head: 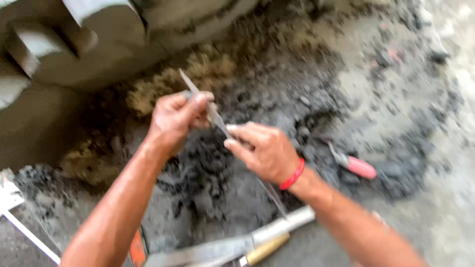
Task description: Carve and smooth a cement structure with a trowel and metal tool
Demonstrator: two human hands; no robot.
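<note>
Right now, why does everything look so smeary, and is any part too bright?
In the head view, motion blur smears both hands, left hand and right hand, and the thin metal strip they hold; the ground at the right edge is washed out pale; the red-handled tool is soft too.

Probably a building site: wet mortar (208,183), trowels (213,249).

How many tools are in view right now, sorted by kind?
Thin metal blade, held by left hand and right hand: 1
Red-handled tool lying in the mortar: 1
Wooden-handled trowel: 1
Total: 3
</note>
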